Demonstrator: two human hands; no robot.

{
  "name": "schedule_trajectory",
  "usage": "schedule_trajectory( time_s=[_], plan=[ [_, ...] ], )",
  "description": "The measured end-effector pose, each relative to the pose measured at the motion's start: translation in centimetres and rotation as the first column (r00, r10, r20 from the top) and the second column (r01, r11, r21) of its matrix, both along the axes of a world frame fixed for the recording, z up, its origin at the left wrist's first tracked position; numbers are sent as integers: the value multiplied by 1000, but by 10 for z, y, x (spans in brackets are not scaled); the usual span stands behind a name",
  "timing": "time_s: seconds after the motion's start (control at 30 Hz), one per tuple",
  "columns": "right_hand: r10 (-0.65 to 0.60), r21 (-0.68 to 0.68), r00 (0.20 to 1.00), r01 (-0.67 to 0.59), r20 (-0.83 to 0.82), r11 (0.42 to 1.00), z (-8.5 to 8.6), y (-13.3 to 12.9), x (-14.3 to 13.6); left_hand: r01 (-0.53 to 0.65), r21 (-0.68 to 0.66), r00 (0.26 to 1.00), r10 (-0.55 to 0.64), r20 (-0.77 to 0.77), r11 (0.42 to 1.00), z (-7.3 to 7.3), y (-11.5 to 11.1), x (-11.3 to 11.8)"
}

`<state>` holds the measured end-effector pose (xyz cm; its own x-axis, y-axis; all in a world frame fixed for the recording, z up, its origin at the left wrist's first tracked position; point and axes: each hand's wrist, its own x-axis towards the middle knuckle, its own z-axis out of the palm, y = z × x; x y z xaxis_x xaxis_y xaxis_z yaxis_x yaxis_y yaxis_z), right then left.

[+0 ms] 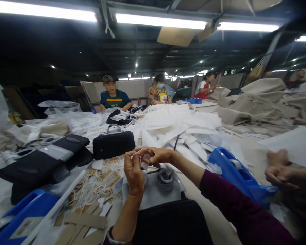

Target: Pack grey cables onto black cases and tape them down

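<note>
My left hand (134, 173) is closed, with a thin pale cord (138, 152) pinched between thumb and fingertips. From the right, my right hand (156, 155) reaches over, its fingers bent and closed on the same cord; a small pale piece, perhaps a tag, hangs just below them. Under both hands lies a grey cable coil (165, 178) on a grey, plastic-looking surface. Nearest me is a black case (172, 221). To the left of my left hand, loose cream cords (93, 187) are heaped among cardboard strips (85, 220).
Blue tape dispensers (239, 173) (28, 214) stand on both sides. Black cases (114, 144) (46, 158) lie at left. White foam sheets (173, 117) pile up ahead. Another person's hands (283, 170) are at far right; several co-workers sit across the table.
</note>
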<state>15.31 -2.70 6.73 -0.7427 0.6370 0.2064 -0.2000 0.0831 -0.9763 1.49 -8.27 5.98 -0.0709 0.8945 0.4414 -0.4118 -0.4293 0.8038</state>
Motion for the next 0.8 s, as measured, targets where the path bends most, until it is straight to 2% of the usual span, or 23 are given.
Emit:
schedule_trajectory(
  time_s=[0.1,0.2,0.3,0.4,0.5,0.63,0.7,0.73,0.77,0.8],
  plan=[
    [-114,39,989,111,93,993,-2,6,4,-53,8,999,54,-9,999,-2,3,-1],
    [-244,110,950,226,195,968,2,10,20,-123,-12,992,122,-17,992,-4,7,-3],
    [-239,135,923,207,302,969,11,11,37,-150,-73,987,145,-61,986,-7,10,-4],
    [-135,91,940,111,314,990,18,11,44,-90,-114,994,83,-69,989,-9,11,-4],
    [-70,-5,972,73,225,997,16,9,42,25,-206,999,-18,40,978,-10,14,-4],
    [-154,-150,982,169,106,974,8,6,47,136,-324,987,-98,130,936,-15,21,-3],
    [-292,-162,948,310,124,937,9,9,59,99,-325,995,-103,4,940,-20,24,-1],
    [-398,-132,903,419,159,898,12,11,67,40,-289,988,-81,-132,956,-24,25,1],
    [-522,-61,828,543,207,837,14,14,75,-25,-219,951,-45,-307,975,-28,26,2],
    [-648,52,720,658,251,751,17,18,83,-69,-125,861,-4,-508,990,-33,25,3]
  ],
)
